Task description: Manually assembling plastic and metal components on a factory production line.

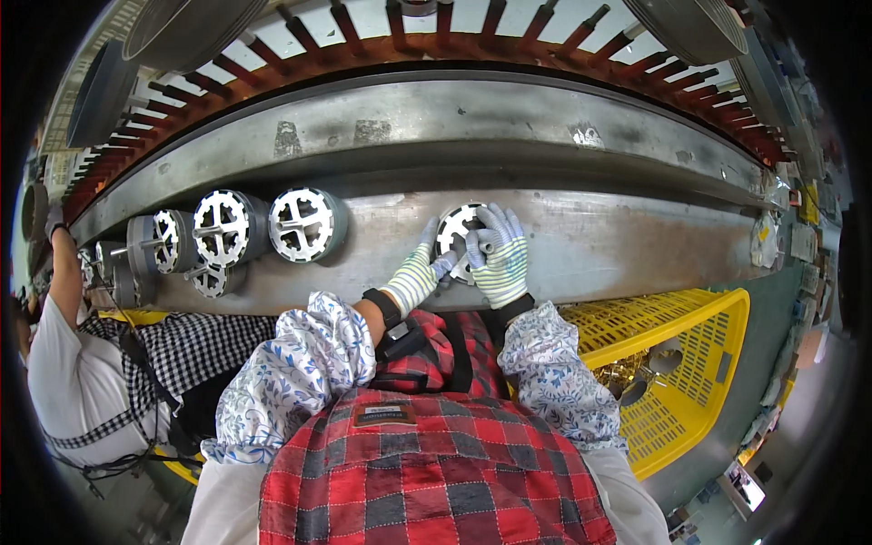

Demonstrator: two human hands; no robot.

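Observation:
A round metal part with a pale slotted, spoked end point(451, 227) sits on the steel bench before me, partly covered by my gloves. My left hand point(420, 271), in a striped glove with grey fingertips, grips its left side with thumb and fingers. Curved over the right side is my right hand point(500, 263), gloved alike, its thumb bent in across the part's face. Whether a small piece lies under that thumb I cannot make out. Left of my hands stand similar grey cylinders with slotted ends, the nearest cylinder point(305, 224) apart from my left hand.
Several more cylinders point(221, 227) stand farther left, near a co-worker in a checked apron point(195, 350). At my right, a yellow basket point(699, 400) holds shiny metal parts. Beyond the bench point(618, 241) runs a raised steel ledge point(509, 113) and a row of upright rods.

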